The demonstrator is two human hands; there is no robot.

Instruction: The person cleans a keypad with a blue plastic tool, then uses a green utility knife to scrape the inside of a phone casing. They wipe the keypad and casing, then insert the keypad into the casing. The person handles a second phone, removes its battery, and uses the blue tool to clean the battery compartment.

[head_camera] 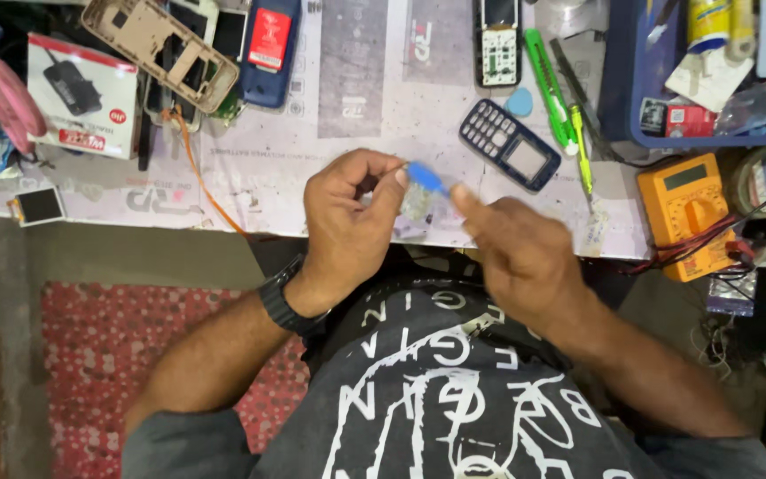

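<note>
A small blue tool (425, 177) sits above the near edge of the counter (312, 168), held between both hands. The left hand (347, 222) has its grip closed, thumb and forefinger pinching one end of the tool. The right hand (516, 253) meets the other end with its fingertips; motion blur hides whether that grip is closed. A small clear part (416, 204) shows just below the tool, between the hands. Beyond, a dark blue keypad phone (509, 145) lies on the counter, with a green cutter (550, 89) beside it. An orange multimeter (689, 213) rests at the right edge.
</note>
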